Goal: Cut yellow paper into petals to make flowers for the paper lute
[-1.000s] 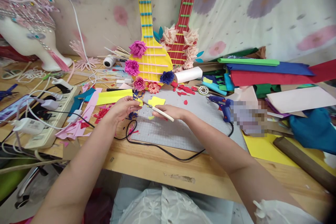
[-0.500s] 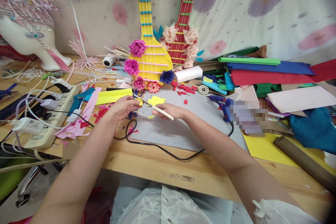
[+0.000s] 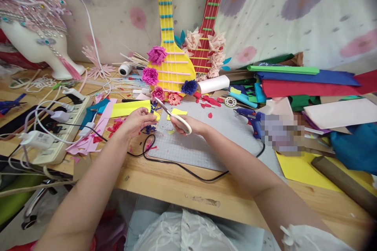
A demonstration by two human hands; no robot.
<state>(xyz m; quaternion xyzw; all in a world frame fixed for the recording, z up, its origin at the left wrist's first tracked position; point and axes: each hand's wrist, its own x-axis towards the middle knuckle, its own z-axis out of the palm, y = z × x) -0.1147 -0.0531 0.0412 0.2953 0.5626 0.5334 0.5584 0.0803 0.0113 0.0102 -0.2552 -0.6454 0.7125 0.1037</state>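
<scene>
The right hand grips scissors, the left hand pinches a seemingly unfinished yellow piece, and cut red pieces lie at the scissors' two o'clock.

The scissors have shiny metal blades and smooth, plastic-looking handles. The pinched yellow scrap looks like matt paper. The cutting mat is matt, the table wooden, its front edge roughly scuffed. The glue gun and power strip look plastic; the flowers are ruffled paper, the sleeve sheer cloth.
</scene>
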